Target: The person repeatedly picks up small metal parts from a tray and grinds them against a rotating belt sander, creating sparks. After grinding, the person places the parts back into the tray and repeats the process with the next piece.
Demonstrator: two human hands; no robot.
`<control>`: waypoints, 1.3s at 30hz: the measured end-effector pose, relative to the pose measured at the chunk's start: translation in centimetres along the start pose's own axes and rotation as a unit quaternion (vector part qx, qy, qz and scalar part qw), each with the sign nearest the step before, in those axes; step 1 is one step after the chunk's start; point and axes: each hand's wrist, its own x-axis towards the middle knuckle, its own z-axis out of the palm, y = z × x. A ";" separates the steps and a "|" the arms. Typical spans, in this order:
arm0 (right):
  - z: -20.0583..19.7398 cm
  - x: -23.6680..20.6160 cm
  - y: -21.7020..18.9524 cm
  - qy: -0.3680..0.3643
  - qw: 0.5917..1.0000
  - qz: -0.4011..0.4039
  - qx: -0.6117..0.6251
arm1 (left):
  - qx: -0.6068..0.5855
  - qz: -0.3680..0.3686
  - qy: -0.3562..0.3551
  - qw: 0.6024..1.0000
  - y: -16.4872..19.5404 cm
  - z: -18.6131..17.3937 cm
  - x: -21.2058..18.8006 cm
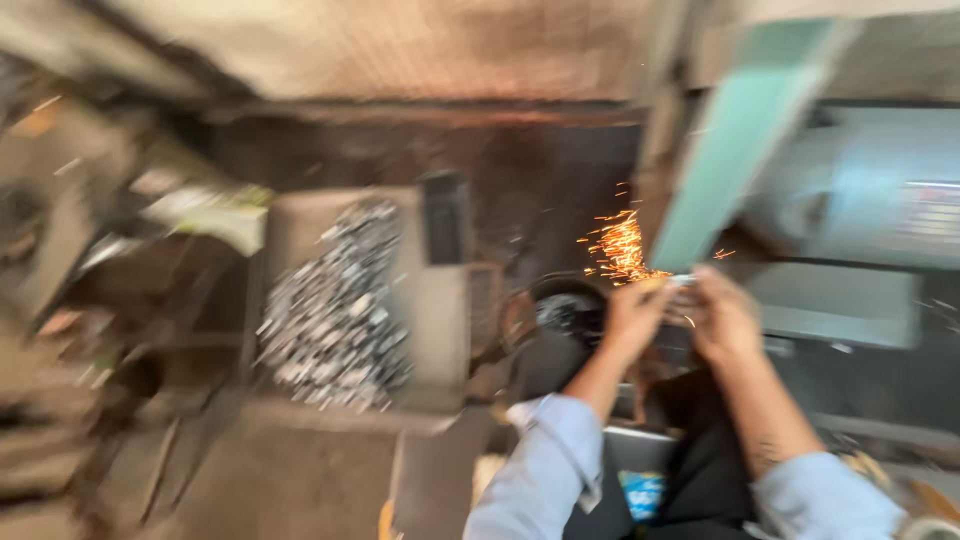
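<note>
The head view is blurred by motion. My left hand (634,314) and my right hand (722,316) are raised close together, pinching a small metal piece (683,283) between them. Orange sparks (617,247) fly off to the left of that piece, just above my left hand. Right beside my left hand, lower left, is a dark round wheel or bowl (566,310). Both forearms wear light blue rolled sleeves.
A heap of several small shiny metal pieces (335,310) lies on a grey slab to the left. A pale green slanted machine part (740,130) rises above my hands. A grey machine body (850,190) fills the right. Clutter crowds the far left.
</note>
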 end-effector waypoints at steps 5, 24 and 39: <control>-0.3 -5.7 0.3 0.074 0.952 -0.092 -0.283 | 0.562 0.241 0.044 0.790 6.8 -10.8 -5.7; 6.5 -22.8 7.7 -0.136 0.986 0.043 -0.090 | 0.066 0.141 0.033 0.987 4.8 -12.2 -21.7; -0.5 -14.9 0.2 -0.063 0.990 -0.024 0.121 | 0.085 -0.029 -0.080 0.993 1.0 -1.4 -12.7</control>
